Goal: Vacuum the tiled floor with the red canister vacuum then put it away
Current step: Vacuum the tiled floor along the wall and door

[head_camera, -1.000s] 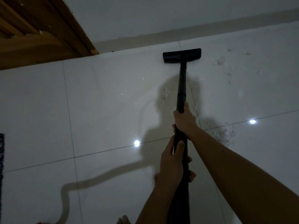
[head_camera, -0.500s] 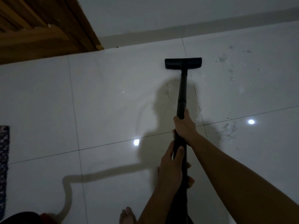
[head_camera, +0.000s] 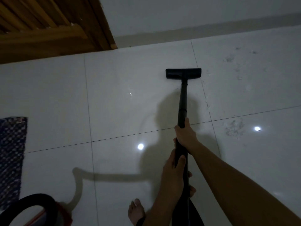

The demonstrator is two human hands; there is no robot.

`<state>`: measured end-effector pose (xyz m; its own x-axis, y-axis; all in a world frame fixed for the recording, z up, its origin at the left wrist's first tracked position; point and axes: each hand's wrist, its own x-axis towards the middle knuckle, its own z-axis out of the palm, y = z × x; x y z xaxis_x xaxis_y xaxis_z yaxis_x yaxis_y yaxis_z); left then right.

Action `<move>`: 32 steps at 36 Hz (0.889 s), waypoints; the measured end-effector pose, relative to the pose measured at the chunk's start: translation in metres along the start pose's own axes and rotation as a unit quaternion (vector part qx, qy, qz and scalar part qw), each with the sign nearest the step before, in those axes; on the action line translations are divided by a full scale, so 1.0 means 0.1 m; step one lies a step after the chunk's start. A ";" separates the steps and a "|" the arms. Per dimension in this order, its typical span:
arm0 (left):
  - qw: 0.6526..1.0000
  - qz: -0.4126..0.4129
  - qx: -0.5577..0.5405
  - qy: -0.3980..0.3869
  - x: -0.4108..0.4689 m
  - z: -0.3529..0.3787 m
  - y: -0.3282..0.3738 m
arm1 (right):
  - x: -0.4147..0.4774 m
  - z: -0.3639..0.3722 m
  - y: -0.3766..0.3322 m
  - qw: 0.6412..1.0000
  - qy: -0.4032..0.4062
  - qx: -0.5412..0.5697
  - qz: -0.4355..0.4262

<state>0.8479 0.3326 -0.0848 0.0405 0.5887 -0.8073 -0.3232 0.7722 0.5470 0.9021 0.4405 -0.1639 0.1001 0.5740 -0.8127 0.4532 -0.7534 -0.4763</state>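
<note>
Vacuuming stage in hand | red canister vacuum [head_camera: 63, 213]: lower left on glossy white tiled floor [head_camera: 114, 111] | left hand [head_camera: 173, 175], right hand [head_camera: 185, 136]: both hands clasp slim black wand [head_camera: 183, 101] | flat black floor head [head_camera: 183, 73]: centre tile | next, likely: steer right onto grey dust patches [head_camera: 234, 128]

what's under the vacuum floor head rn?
The floor head sits on white tiled floor, just left of a grout line. Whatever lies beneath it is covered. Dust patches show to its right.
</note>
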 end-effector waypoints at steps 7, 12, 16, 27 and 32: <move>1.000 -0.004 0.014 -0.001 -0.26 -0.11 -0.17 | -0.31 0.09 0.18 1.000 0.001 -0.013 -0.006; 0.998 0.014 0.056 0.002 -0.40 -0.23 -0.36 | -0.47 0.20 0.34 1.000 0.011 0.017 0.010; 0.997 0.019 0.073 -0.004 -0.54 -0.30 -0.46 | -0.59 0.26 0.48 0.999 0.015 0.030 0.012; 0.995 -0.013 0.099 0.001 -0.98 -0.40 -0.83 | -0.96 0.40 0.99 0.999 0.022 0.022 0.014; 0.997 0.005 0.074 -0.017 -1.30 -0.38 -1.03 | -1.09 0.35 1.29 0.999 0.011 0.032 0.028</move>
<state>0.8404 0.1673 -0.0447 0.0699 0.6023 -0.7952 -0.1810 0.7916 0.5837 0.9185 0.2696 -0.1486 0.1444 0.5370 -0.8312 0.3892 -0.8031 -0.4512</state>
